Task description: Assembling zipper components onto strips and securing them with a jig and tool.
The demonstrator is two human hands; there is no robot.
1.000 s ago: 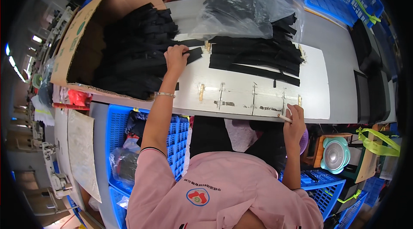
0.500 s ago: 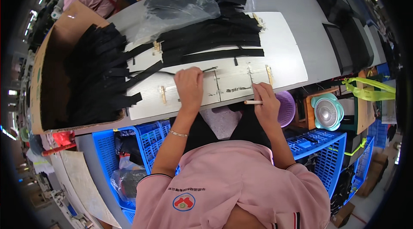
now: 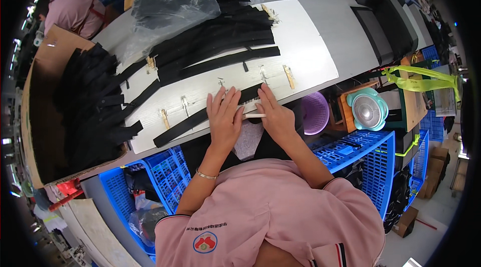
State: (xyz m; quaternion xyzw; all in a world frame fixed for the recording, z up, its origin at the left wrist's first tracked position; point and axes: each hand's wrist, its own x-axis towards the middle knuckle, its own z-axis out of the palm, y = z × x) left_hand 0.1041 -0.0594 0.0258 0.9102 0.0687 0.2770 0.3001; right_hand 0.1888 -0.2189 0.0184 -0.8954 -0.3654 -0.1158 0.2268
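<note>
A black zipper strip (image 3: pixel 186 129) lies slantwise along the near edge of the white board (image 3: pixel 313 56). My left hand (image 3: pixel 224 119) rests on the strip with its fingers stretched out. At the strip's right end, the fingertips of my right hand (image 3: pixel 276 119) press down. A pale pencil-like stick (image 3: pixel 254 115) is held in my right hand, its tip reaching toward my left thumb. Beyond the hands lie a single black zipper strip (image 3: pixel 225 61) with a small pull and a stack of more strips (image 3: pixel 210 36). Dark marks and patches of tan tape show on the board.
At the left, a cardboard box (image 3: pixel 37 81) overflows with black strips (image 3: pixel 92 101). A clear plastic bag (image 3: pixel 170 4) lies behind the stack. Below the table edge are blue crates (image 3: pixel 378 166), a purple basket (image 3: pixel 315 112) and a teal-rimmed fan (image 3: pixel 367 109). Another person (image 3: pixel 75 9) sits far left.
The strip, held edge-on by my left hand before, now lies flat on the board. My left hand has opened onto it, and my right hand has come closer. The view has shifted.
</note>
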